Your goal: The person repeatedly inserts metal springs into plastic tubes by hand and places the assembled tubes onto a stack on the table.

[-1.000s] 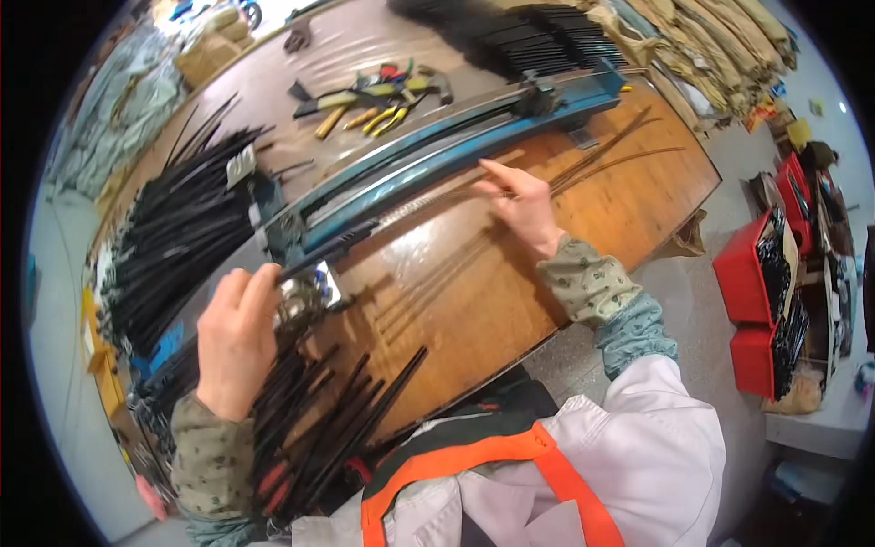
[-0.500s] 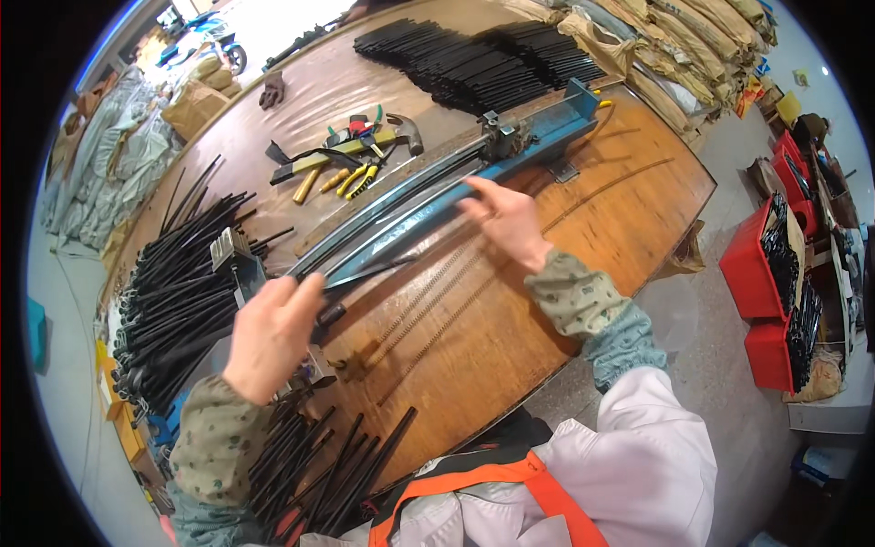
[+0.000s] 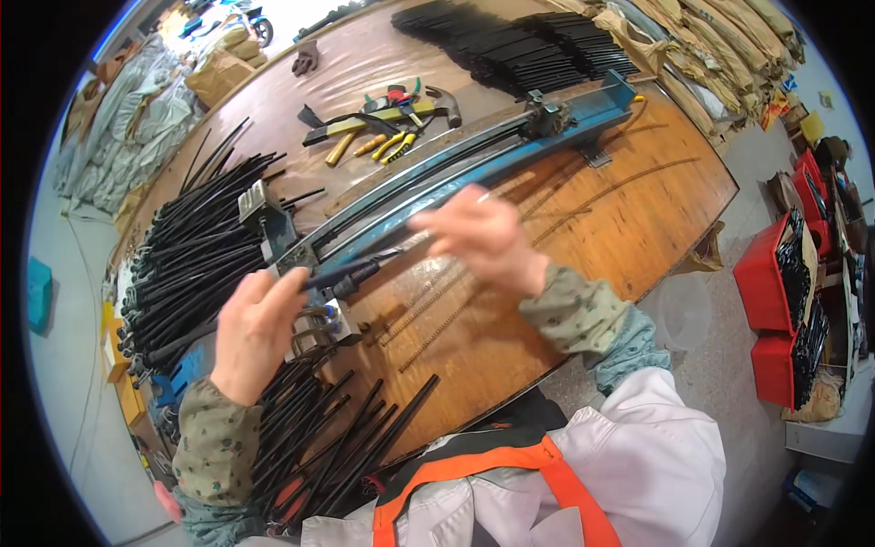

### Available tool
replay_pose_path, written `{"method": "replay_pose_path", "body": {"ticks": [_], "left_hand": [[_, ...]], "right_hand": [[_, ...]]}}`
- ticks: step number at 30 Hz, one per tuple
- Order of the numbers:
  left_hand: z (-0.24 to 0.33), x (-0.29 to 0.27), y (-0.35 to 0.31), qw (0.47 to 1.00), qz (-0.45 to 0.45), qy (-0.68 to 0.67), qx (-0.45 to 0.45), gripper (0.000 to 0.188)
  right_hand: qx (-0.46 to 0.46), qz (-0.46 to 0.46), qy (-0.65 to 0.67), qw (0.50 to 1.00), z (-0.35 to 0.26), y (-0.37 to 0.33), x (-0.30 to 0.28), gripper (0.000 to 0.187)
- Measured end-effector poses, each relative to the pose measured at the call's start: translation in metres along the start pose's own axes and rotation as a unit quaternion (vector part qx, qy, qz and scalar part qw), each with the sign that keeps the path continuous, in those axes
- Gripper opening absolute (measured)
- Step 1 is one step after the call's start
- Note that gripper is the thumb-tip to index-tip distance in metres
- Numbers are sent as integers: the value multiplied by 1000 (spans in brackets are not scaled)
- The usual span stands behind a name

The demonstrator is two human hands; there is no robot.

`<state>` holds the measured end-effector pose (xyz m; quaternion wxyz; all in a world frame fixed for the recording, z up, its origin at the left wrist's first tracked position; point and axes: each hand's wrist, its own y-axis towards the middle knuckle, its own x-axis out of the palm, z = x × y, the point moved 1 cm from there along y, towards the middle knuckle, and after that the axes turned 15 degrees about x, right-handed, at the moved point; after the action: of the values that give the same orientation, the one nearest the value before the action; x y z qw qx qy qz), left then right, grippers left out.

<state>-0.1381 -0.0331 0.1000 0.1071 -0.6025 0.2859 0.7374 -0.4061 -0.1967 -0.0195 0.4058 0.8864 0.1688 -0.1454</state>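
Note:
At the near end of a blue metal rail jig, my left hand is closed, thumb and fingers pinched on a slim dark rod. The rod points right towards a black-handled piece by the rail, and its far end is blurred. Above the orange-brown board, my right hand has its fingers bent towards the rail. Motion smears those fingertips, so whether they hold anything is unclear. Long coil springs lie on the board below it. A metal clamp block sits beside my left hand.
Bundled black rods lie left, and more black rods lie close to my body. A hammer and several hand tools lie behind the rail. A sheet of black rods covers the far table. Red bins stand right.
My right hand has moved left and down, nearer my left hand. The left hand has shifted slightly down. The whole view has shifted a little, so the table appears further right.

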Motion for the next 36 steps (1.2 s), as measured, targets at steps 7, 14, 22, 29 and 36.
{"method": "replay_pose_path", "body": {"ticks": [7,14,22,29,36], "left_hand": [[-4,-9,-32,997,63,-5,-40,27],[-53,-77,-128,950,204,134,-195,15],[-37,-86,-192,924,251,70,-281,20],[-26,-71,-270,908,215,76,-351,23],[-32,-67,-262,905,240,72,-343,23]], "right_hand": [[-49,70,21,996,-8,11,40,28],[121,-73,-126,982,42,15,41,15],[20,-264,147,953,-68,113,192,16],[-38,-278,90,955,-71,117,219,12],[-70,-415,-214,882,-81,113,253,14]]}}
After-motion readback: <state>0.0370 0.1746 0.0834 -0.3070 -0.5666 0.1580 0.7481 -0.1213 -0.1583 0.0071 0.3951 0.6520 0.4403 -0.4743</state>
